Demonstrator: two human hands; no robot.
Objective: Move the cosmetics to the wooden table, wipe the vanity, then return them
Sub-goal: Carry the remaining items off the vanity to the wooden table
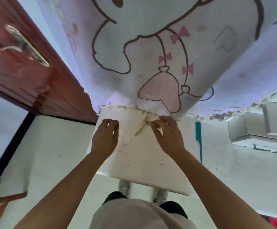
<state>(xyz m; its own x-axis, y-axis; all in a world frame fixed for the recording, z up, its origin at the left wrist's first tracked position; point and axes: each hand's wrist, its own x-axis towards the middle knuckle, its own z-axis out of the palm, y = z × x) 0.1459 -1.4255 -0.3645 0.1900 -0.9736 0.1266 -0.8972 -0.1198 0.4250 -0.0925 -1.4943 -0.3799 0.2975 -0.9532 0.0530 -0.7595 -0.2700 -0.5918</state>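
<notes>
The right hand (165, 134) reaches over the far end of the white top (134, 164), thumb and fingertips pinched on a small dark wad (151, 124) too blurred to identify. The wad sits just beside the upper end of a gold tube (140, 128), which lies slantwise on the top near its back edge; whether the two touch cannot be told. The left hand (105, 138) hovers to the left of the tube, well apart from it, with its fingers curled in toward the thumb and nothing seen between them. Both bare forearms stretch up from the bottom of the view. The top butts against a wall (151, 38) papered with a cartoon figure, pink bows and hearts. To the right, a teal comb (198, 139) lies lengthwise on a lower white surface, and farther right stands a white box (250, 128). To the left is a red-brown door (40, 76) with a metal handle (26, 44). Below the near edge of the top, two pale shoes (124, 187) stand on the white floor.
</notes>
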